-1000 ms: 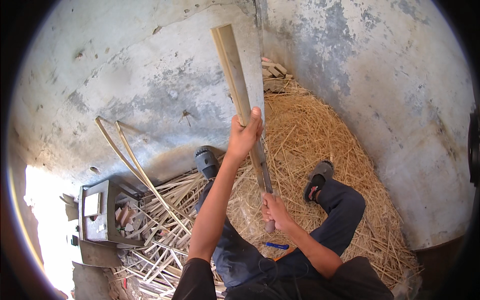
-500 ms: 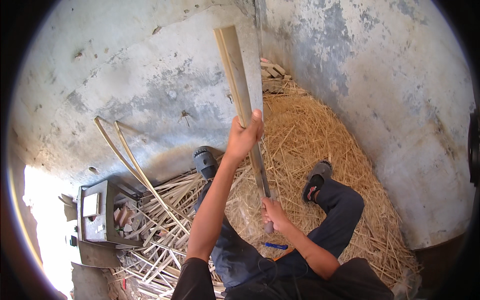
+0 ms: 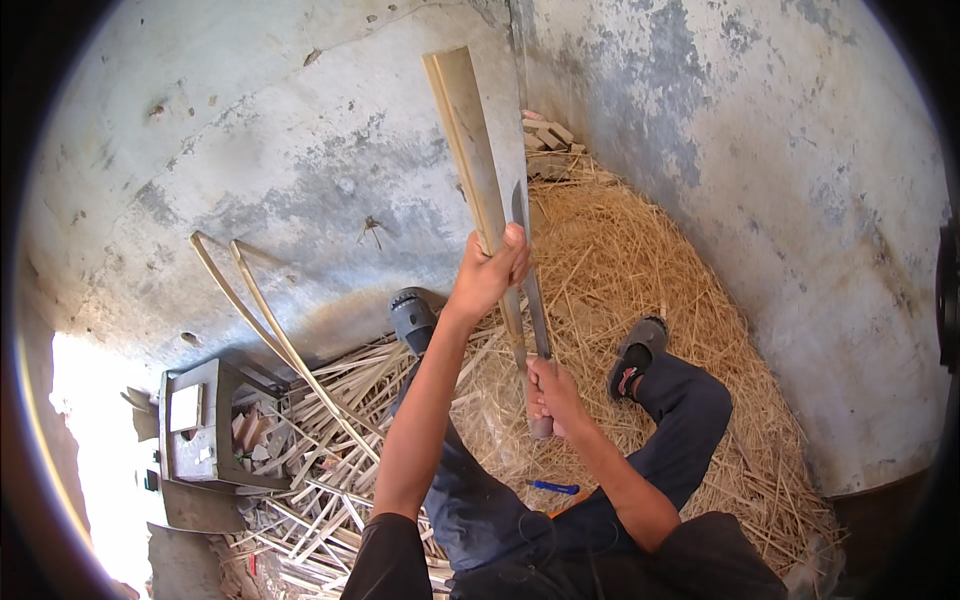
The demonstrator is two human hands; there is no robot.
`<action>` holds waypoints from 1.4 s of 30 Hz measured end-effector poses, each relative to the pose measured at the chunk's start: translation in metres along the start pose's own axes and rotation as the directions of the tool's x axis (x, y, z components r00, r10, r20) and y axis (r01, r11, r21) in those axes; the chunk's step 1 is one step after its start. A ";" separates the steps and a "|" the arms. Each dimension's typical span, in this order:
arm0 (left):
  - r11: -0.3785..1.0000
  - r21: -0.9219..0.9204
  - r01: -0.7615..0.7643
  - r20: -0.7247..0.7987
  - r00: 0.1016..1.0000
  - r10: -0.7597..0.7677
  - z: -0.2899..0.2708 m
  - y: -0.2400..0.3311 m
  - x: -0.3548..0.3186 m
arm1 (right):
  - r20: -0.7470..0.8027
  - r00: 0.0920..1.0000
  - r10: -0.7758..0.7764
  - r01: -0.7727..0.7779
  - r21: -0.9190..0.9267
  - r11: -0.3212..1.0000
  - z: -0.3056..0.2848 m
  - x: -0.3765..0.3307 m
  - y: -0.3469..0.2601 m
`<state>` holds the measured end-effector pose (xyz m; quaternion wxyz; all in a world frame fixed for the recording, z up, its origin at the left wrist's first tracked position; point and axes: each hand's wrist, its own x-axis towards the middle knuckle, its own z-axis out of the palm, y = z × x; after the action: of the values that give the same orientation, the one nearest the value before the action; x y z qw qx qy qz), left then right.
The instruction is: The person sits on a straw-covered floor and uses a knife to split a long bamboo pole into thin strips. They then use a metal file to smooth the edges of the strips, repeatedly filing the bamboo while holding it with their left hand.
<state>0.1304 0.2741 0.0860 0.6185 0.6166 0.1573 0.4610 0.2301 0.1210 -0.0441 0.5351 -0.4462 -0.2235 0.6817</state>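
Observation:
My left hand (image 3: 488, 277) is closed around the middle of a long split bamboo piece (image 3: 468, 140), which points up and away from me with its far end widest in view. In my right hand (image 3: 558, 395), fingers wrapped round the handle, is a long knife (image 3: 538, 318). Its narrow dark blade runs beside the bamboo on the right, its tip showing above my left hand. The bamboo's lower end comes down close to my right hand; whether the two touch I cannot tell. A blue utility knife (image 3: 555, 487) lies below my right hand, between my legs.
Bamboo shavings (image 3: 610, 260) and loose strips (image 3: 330, 500) cover the floor. Two long bent strips (image 3: 290, 350) lean against the left wall. A wooden box-like stool (image 3: 195, 430) stands at the left beside rubble. Bricks (image 3: 550, 133) are stacked in the far corner.
My right hand has moved up with the knife, and the blade tip now shows beyond my left hand. My left hand and the bamboo have barely shifted.

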 end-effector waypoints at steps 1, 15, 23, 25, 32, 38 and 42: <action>1.000 -0.003 -0.003 0.002 1.000 0.003 0.000 0.000 -0.001 | -0.004 0.999 -0.038 0.038 -0.015 0.999 0.003 0.000 -0.003; 0.992 -0.110 0.061 0.225 0.974 -0.035 -0.018 -0.005 -0.008 | 0.041 0.976 0.214 -0.218 0.192 0.957 -0.040 0.011 0.044; 0.994 -0.096 0.058 0.248 0.968 -0.032 -0.011 -0.002 -0.005 | -0.075 0.997 -0.028 0.035 0.093 0.995 -0.010 -0.010 0.010; 0.998 -0.048 0.035 0.234 0.972 -0.023 -0.005 -0.003 -0.004 | -0.045 0.985 0.167 -0.163 0.088 0.983 -0.015 -0.004 0.032; 0.992 -0.093 0.090 0.205 0.976 -0.069 -0.019 -0.001 -0.008 | -0.033 0.998 0.047 -0.043 0.113 0.993 -0.009 -0.015 -0.006; 0.995 -0.055 0.086 0.214 0.974 -0.072 -0.009 -0.001 -0.005 | -0.092 0.995 -0.025 0.031 0.071 0.997 -0.018 -0.005 0.023; 0.993 -0.074 0.089 0.196 0.978 -0.073 -0.017 -0.001 -0.007 | -0.114 0.926 0.361 -0.338 0.180 0.924 -0.036 -0.007 0.053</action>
<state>0.1135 0.2795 0.0793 0.6740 0.6254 0.1025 0.3796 0.2321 0.0910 -0.1013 0.4529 -0.4838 -0.0465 0.7474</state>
